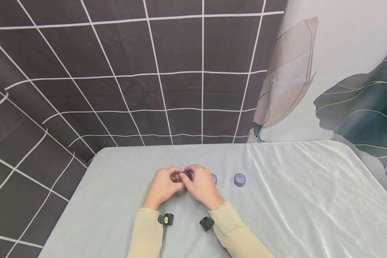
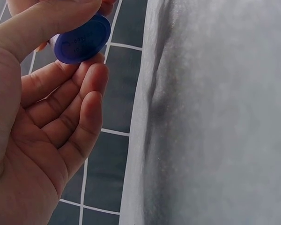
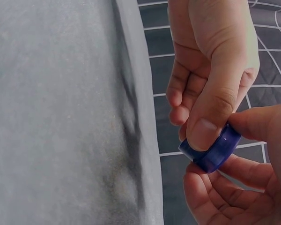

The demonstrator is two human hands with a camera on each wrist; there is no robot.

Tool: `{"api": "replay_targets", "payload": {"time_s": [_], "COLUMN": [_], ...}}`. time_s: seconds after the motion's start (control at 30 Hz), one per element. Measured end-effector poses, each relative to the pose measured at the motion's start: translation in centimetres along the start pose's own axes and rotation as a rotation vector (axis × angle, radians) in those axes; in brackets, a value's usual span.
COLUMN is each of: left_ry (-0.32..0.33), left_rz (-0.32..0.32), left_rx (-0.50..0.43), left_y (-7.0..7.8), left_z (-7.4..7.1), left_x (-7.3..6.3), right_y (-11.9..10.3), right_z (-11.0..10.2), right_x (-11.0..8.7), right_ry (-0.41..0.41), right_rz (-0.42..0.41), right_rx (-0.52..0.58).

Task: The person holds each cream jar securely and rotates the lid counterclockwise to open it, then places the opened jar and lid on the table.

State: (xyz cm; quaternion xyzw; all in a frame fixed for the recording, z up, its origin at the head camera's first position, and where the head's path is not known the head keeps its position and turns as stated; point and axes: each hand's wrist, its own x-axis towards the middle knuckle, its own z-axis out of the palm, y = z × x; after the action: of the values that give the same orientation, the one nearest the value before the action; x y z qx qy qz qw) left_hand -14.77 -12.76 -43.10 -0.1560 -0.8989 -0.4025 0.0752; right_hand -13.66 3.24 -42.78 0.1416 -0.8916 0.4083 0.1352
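Between my two hands is a small purple-blue round container (image 1: 187, 174), short and cylindrical. My left hand (image 1: 163, 184) pinches one side of it; in the right wrist view that thumb lies over its edge. From the other side, my right hand (image 1: 202, 184) grips it with thumb and fingers. The left wrist view shows the container's flat round face (image 2: 84, 40) with faint markings on it. Just beyond my right hand, a second purple round container (image 1: 214, 178) is partly hidden. Farther right stands a third purple round container (image 1: 240, 180) on the cloth.
A pale grey, wrinkled cloth (image 1: 293, 200) covers the table. Behind it hangs a dark curtain with a white grid (image 1: 180, 89), with a leaf-patterned fabric (image 1: 342, 89) at the right. Black wrist devices (image 1: 207, 223) sit over both sleeves.
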Motion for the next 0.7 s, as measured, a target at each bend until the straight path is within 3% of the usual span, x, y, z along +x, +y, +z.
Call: {"api": "replay_targets", "payload": {"time_s": [0.7], "left_ry": [-0.010], "left_rz": [-0.011], "left_rx": [0.005], "left_y": [-0.15], "left_z": [-0.07], "left_x": [-0.01], "right_y": [0.07], "right_z": [-0.32], "right_x": [0.06], "right_ry": [-0.031], "right_rz": [-0.029], "right_rx": [0.003]}}
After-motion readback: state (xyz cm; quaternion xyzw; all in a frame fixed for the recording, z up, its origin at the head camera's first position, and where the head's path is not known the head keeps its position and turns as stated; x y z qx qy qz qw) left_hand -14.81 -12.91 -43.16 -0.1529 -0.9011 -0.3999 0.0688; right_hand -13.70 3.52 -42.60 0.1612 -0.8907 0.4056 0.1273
